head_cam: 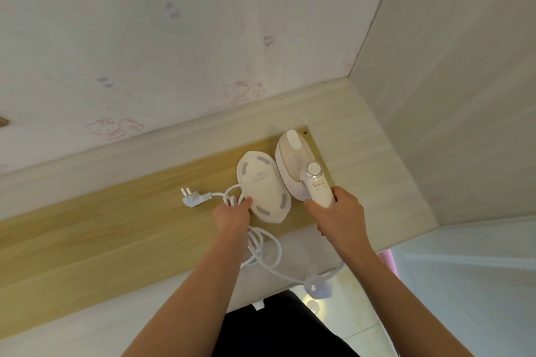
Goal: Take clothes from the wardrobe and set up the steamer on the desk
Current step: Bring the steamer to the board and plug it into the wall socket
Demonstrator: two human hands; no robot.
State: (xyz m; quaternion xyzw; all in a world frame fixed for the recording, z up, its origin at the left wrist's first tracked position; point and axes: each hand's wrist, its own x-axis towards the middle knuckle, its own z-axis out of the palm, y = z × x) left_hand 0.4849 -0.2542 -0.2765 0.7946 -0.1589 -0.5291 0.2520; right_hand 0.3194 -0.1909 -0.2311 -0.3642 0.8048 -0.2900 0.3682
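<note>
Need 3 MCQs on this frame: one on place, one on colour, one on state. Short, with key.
1. Where does the plug lie?
A. on the desk, left of the pad
B. on the floor
C. on top of the steamer

2. What colour is the cord?
A. black
B. white
C. red

3. What is the right hand doing?
A. resting flat on the desk
B. holding the plug
C. gripping the steamer's handle

Key: 1 A, the plug rests on the desk left of the oval pad. 2 B, the cord is white along its whole loop. 3 C, fingers are wrapped round the handle of the steamer; the left hand holds the cord.
</note>
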